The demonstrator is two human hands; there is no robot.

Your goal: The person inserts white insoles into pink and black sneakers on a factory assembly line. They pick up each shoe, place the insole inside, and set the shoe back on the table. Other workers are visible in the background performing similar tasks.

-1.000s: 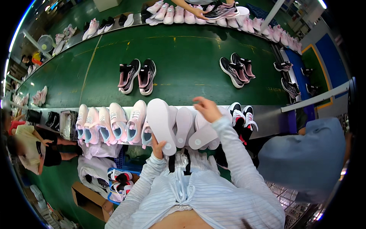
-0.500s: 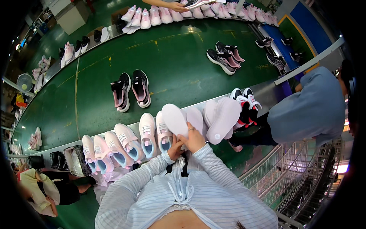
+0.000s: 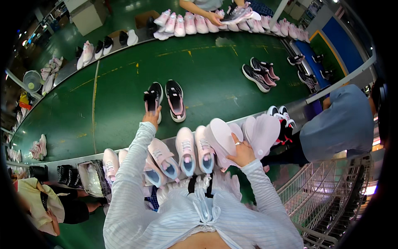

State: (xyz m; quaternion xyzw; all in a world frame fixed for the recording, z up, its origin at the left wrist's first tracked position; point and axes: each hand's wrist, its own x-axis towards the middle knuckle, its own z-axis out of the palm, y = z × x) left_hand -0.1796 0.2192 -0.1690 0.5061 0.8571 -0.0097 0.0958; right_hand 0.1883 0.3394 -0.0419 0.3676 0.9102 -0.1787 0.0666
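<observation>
My left hand (image 3: 152,117) reaches out over the green belt and grips the heel of a black sneaker (image 3: 155,92) with a pink lining. Its mate (image 3: 175,101) stands just to the right. Nearer to me, my right hand (image 3: 242,152) is closed on a pale pink insole (image 3: 221,135), ring finger side up. More pale insoles (image 3: 265,130) lie overlapping to the right of that hand. Along the near ledge stands a row of pink sneakers (image 3: 186,147) with light blue linings, partly hidden by my left arm.
Another black pair (image 3: 260,74) sits farther right on the belt (image 3: 120,103). White-and-red sneakers (image 3: 283,118) stand beside a person in a blue-grey top (image 3: 333,124). A wire rack (image 3: 319,195) is at lower right. Across the belt, a co-worker's hand (image 3: 214,18) holds a shoe above pink sneakers.
My left hand has left the insole and reached forward to the black sneaker. The right hand keeps the insole. In view, the scene has shifted right and down.
</observation>
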